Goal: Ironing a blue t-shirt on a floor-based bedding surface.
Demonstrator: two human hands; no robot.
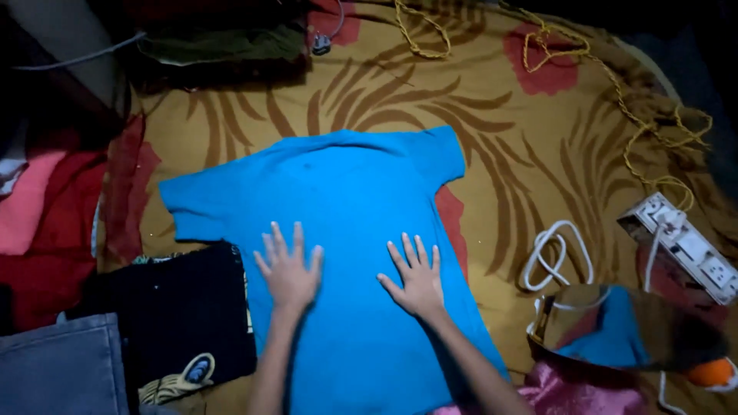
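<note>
Bright blue short-sleeved cotton T-shirt [346, 230] lies spread flat, collar at far end, hem toward near edge, ctr of the frame, on a mustard-yellow bed cover w/ brown leaf swirls and red blotches [523, 146]. Left hand [288, 269] rests palm-down on the shirt's lower-middle area, fingers spread wide and flat, holding nothing. Right hand [415, 277] just right of it, also palm-down on the fabric, fingers splayed, nothing gripped; the two hands are apart, not touching. Both bare forearms come in from the near edge. Shirt's left sleeve points left, right sleeve points far-right. Near-left, touching the shirt's edge, a black folded garment w/ a yellowish print [184, 323]; grey-blue denim piece [61, 369] in near-left corner. Red and pink clothes pile [46, 223] at left edge. Dark green folded cloth [223, 46] far-left. Right of shirt, a white coiled cable [553, 257] on the cover, near a white plastic power strip [680, 246] at right edge. Yellow twisted cord [615, 84] runs across far-right to the strip area. Near-right: shiny metal iron soleplate reflecting blue [607, 330], sitting by a pink satin cloth [592, 392]; orange bit at its right end, can't tell what. Lighting dim, corners dark.
</note>
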